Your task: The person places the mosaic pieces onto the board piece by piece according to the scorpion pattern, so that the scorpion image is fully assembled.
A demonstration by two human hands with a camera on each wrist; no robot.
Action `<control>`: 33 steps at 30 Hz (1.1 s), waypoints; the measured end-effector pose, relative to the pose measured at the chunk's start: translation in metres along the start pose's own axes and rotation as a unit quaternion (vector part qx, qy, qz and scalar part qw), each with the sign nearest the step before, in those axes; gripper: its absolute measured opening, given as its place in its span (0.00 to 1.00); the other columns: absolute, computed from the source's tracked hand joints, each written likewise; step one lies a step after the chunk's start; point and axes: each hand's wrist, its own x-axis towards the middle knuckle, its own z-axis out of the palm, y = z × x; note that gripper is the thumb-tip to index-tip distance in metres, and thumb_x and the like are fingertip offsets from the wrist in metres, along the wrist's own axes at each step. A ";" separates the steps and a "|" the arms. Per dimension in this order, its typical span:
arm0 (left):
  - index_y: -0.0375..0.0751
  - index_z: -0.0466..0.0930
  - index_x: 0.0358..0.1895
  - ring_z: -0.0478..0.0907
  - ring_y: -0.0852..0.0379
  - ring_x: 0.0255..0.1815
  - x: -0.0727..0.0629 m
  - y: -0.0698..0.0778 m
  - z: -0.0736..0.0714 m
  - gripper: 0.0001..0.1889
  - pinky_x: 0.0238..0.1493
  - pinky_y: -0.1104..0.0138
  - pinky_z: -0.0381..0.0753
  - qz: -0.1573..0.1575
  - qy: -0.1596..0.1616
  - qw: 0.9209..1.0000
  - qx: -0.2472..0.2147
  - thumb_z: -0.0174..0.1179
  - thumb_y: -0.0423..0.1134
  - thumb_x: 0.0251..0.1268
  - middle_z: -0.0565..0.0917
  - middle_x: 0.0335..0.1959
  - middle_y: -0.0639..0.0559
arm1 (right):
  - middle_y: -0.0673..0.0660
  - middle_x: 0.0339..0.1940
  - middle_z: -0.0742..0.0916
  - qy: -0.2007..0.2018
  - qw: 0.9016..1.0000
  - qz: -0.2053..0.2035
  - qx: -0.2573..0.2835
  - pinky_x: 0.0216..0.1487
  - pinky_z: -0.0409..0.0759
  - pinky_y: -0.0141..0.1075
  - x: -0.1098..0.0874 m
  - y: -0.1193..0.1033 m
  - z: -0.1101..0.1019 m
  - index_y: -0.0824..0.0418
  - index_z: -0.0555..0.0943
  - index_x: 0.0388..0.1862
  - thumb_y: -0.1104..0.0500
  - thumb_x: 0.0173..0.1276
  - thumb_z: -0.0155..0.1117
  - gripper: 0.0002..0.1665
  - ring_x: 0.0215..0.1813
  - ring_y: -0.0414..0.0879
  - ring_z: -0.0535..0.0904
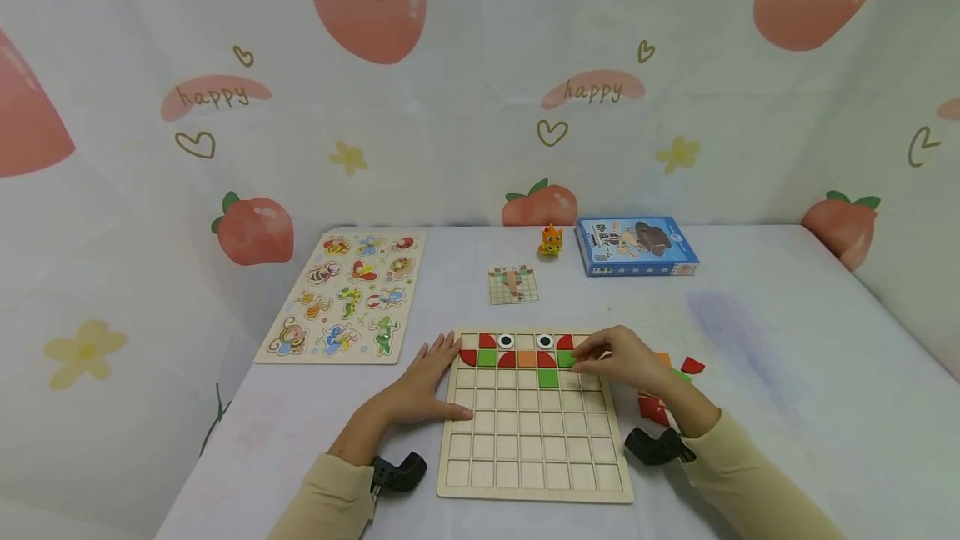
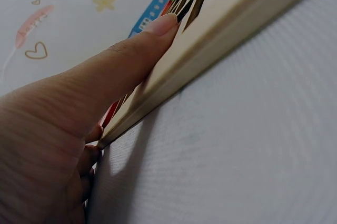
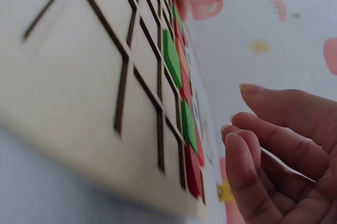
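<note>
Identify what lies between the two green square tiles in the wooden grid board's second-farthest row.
Head view: a red rounded tile, an orange square tile, another red rounded tile.

In my head view, the person's bare right hand (image 1: pixel 621 357) hides the upper right corner of the pale wooden gridded board (image 1: pixel 528 447), its forearm covers some loose flat red, green and orange pieces (image 1: pixel 654 410), and the square patterned card (image 1: pixel 513 284) is too small to read in detail. My left wrist view cuts the board off at top right; my right wrist view crops it at left and blurs its near rim.
</note>
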 end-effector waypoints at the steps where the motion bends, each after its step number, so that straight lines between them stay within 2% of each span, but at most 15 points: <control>1: 0.38 0.47 0.74 0.36 0.46 0.77 0.000 0.000 0.000 0.58 0.76 0.50 0.35 0.000 0.000 1.000 0.001 0.69 0.60 0.43 0.44 0.76 0.44 | 0.56 0.35 0.87 0.001 1.000 0.003 -0.003 0.32 0.78 0.29 -0.002 0.001 -0.003 0.65 0.85 0.38 0.56 0.57 0.69 0.14 0.34 0.40 0.78; 7: 0.38 0.46 0.74 0.36 0.47 0.77 0.001 0.000 0.000 0.58 0.76 0.50 0.35 -0.002 -0.002 1.000 0.001 0.69 0.60 0.43 0.43 0.76 0.44 | 0.54 0.34 0.86 0.014 0.999 0.043 -0.009 0.33 0.78 0.29 -0.017 0.010 -0.020 0.64 0.85 0.40 0.55 0.58 0.69 0.15 0.35 0.41 0.76; 14: 0.39 0.46 0.74 0.36 0.46 0.77 0.001 -0.002 0.000 0.58 0.76 0.50 0.35 -0.002 -0.002 1.000 -0.005 0.69 0.60 0.43 0.43 0.76 0.44 | 0.55 0.32 0.85 0.031 0.997 0.070 0.006 0.24 0.77 0.32 -0.035 0.023 -0.037 0.65 0.85 0.42 0.55 0.59 0.68 0.16 0.30 0.41 0.76; 22: 0.38 0.46 0.74 0.36 0.46 0.77 0.002 -0.003 0.001 0.58 0.76 0.49 0.35 0.002 -0.003 1.000 -0.006 0.69 0.60 0.43 0.43 0.76 0.43 | 0.55 0.35 0.85 0.054 0.993 0.102 -0.019 0.30 0.77 0.29 -0.054 0.037 -0.050 0.66 0.84 0.44 0.54 0.59 0.67 0.19 0.33 0.39 0.76; 29: 0.37 0.46 0.74 0.36 0.46 0.77 0.002 -0.004 0.001 0.58 0.76 0.49 0.35 0.001 -0.001 1.000 -0.006 0.69 0.60 0.43 0.43 0.76 0.43 | 0.58 0.39 0.85 0.062 0.989 0.128 -0.034 0.31 0.77 0.29 -0.066 0.049 -0.058 0.69 0.82 0.47 0.52 0.59 0.68 0.24 0.35 0.43 0.75; 33: 0.38 0.46 0.74 0.36 0.45 0.77 0.002 -0.003 0.001 0.58 0.76 0.49 0.35 0.003 -0.002 1.000 -0.001 0.69 0.60 0.44 0.43 0.76 0.43 | 0.56 0.34 0.83 0.057 0.988 0.140 -0.033 0.29 0.75 0.27 -0.073 0.054 -0.061 0.70 0.81 0.47 0.53 0.59 0.68 0.24 0.34 0.41 0.73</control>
